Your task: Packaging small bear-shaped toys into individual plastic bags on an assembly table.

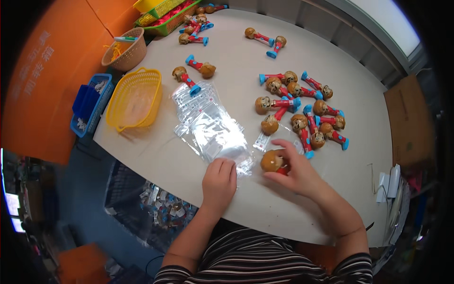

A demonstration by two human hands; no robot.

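Observation:
My left hand (219,183) is closed at the near edge of a spread of clear plastic bags (215,130), its fingers curled onto the film and their tips hidden. Between the thumb and fingers of my right hand (298,170) is a toy figure (272,161) with a round brown head, and a bit of its red body shows. Just beyond that hand lies a separate clear bag (261,141). Several like toy figures (299,122), with red bodies and blue feet, are heaped farther right. Two more figures (187,79) lie at the far end of the bags.
A yellow basket (158,97), a blue tray (108,97) and a tan basket (137,51) line the table's left side. More figures (194,39) sit far back by a green basket (166,29). Below the table edge stands a dark crate (124,189) of bagged items. A cardboard box (410,125) is at right.

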